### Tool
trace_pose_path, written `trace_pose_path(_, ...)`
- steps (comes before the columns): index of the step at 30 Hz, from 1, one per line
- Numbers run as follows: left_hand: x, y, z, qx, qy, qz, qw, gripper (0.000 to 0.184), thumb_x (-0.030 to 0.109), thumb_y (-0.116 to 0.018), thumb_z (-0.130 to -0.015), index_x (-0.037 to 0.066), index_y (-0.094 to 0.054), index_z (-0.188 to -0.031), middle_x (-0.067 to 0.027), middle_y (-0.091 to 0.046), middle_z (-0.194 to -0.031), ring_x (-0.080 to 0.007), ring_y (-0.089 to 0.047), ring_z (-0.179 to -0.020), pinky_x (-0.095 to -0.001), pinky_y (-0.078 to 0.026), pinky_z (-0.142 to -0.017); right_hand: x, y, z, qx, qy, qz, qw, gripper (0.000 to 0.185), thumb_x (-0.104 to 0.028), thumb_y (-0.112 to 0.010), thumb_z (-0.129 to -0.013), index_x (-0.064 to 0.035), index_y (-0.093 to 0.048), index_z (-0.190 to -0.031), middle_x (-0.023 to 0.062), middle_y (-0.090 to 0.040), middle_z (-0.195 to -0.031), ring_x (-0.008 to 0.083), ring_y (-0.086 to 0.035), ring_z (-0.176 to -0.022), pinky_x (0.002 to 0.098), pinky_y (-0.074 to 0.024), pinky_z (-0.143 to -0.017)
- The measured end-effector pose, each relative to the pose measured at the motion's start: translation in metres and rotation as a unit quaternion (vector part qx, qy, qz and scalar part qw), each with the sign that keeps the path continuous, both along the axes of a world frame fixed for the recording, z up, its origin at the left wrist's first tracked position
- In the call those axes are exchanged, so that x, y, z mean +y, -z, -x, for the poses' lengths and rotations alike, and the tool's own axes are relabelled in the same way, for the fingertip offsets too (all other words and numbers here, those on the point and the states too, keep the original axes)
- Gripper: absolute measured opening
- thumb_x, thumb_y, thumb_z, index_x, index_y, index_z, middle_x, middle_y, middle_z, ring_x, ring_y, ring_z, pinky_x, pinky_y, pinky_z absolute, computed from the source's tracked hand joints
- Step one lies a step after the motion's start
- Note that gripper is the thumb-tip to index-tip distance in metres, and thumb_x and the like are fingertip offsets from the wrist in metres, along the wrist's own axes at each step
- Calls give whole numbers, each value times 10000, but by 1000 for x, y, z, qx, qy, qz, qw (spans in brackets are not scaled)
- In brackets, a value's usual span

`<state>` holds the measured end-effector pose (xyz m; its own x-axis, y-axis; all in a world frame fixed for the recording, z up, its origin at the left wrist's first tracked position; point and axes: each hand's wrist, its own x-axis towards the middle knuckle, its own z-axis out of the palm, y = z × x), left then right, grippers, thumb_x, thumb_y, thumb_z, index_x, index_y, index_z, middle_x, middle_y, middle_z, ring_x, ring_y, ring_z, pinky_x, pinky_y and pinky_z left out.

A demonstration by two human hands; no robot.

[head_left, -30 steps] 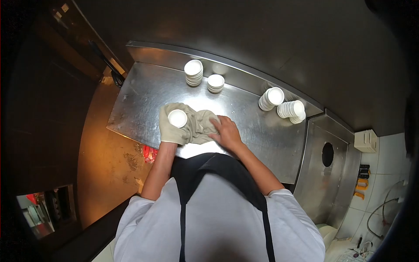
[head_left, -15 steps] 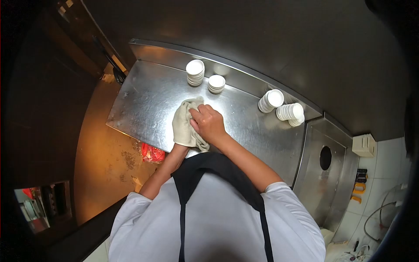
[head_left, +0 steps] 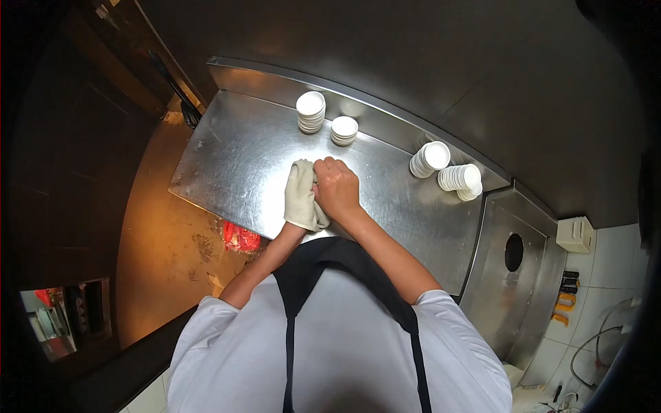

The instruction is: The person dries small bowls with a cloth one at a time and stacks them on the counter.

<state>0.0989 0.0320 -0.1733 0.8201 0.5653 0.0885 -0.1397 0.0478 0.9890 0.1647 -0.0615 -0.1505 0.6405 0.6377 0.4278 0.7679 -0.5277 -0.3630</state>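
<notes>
A pale grey-green cloth [head_left: 300, 199] covers my left hand [head_left: 292, 233], leaving only the wrist and forearm bare. Its fingers are hidden under the folds. From the right, my right hand [head_left: 337, 186] is closed against the cloth's side, fingers curled into it, and the two hands press together. Both are over the steel counter [head_left: 234, 165], near its front edge. Behind them stand a tall stack of small white dishes [head_left: 311, 113] and a shorter stack of white dishes [head_left: 343, 131].
More stacked white dishes [head_left: 429, 160] and a leaning stack [head_left: 460, 179] stand along the counter's raised back edge. To the right is a steel basin [head_left: 492, 275] with a dark round hole [head_left: 513, 252]. A red plastic bag [head_left: 241, 237] lies below the counter's front left.
Both hands have come closer together, the cloth now bunched more narrowly between them. My right hand's fingers have curled in tighter. The dish stacks stay where they were.
</notes>
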Motion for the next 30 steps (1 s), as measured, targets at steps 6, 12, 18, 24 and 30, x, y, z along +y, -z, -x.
trace_pose_path(6,11,37,-18,-28,-63,358,931,262,311,-567,-1138,61,-632,-1096,-49,-663,-1018,-141,-635,-823,-303,-564,-731,-31,-1,-5,106,38,103,988,366,-199,-824,-752,-53,-724,-1072,136,-701,-978,355,-698,-921,470,-579,-780)
trace_pose_path(12,25,51,-11,186,-110,-113,970,318,264,-561,-1116,17,-735,-1015,-108,-755,-978,-198,-705,-865,-359,-569,-779,-43,-10,-14,309,-8,-27,951,464,-368,-819,-912,-43,-767,-1238,158,-779,-1011,268,-744,-896,408,-579,-807)
trace_pose_path(18,22,32,-11,149,-57,-266,951,428,348,-412,-1146,-7,-649,-1106,-207,-691,-945,-386,-676,-920,-456,-528,-858,-17,52,-47,286,54,-154,944,264,-217,-728,-975,14,-761,-1101,115,-715,-738,184,-691,-660,367,-548,-650)
trace_pose_path(24,32,38,-3,151,-39,-176,972,420,341,-413,-1157,-3,-649,-1112,-237,-656,-978,-387,-660,-920,-464,-525,-851,-5,82,-145,461,200,-260,825,255,-197,-720,-992,18,-724,-1129,57,-733,-756,114,-674,-591,289,-523,-502)
trace_pose_path(30,45,91,-5,130,-11,-198,971,254,243,-492,-1133,32,-633,-1129,-139,-621,-936,-273,-622,-829,-406,-515,-763,-22,68,-142,418,205,-273,842,281,-175,-722,-1000,4,-735,-1216,85,-753,-785,157,-686,-610,316,-535,-537)
